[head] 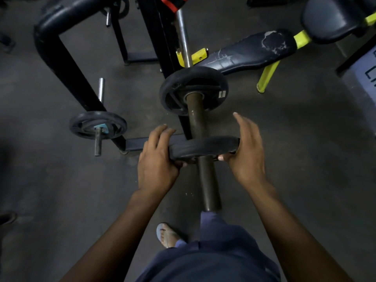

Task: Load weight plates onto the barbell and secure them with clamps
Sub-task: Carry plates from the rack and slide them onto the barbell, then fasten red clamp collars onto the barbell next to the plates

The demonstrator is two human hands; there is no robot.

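The barbell sleeve (207, 180) runs from near my body up toward the rack. One black weight plate (175, 86) sits far up the sleeve against the collar. A second black plate (203, 148) is threaded on the sleeve about midway, seen edge-on. My left hand (156, 161) grips its left rim, fingers over the top and thumb beneath. My right hand (246, 151) holds its right rim with the thumb under it and the fingers stretched out above. No clamp is visible.
A black rack frame (67, 64) stands at the left with a small plate (97, 125) on a storage peg. A dark worn bench (250, 51) with yellow legs lies behind the bar. My sandalled foot (168, 235) is on the dark floor below the sleeve end.
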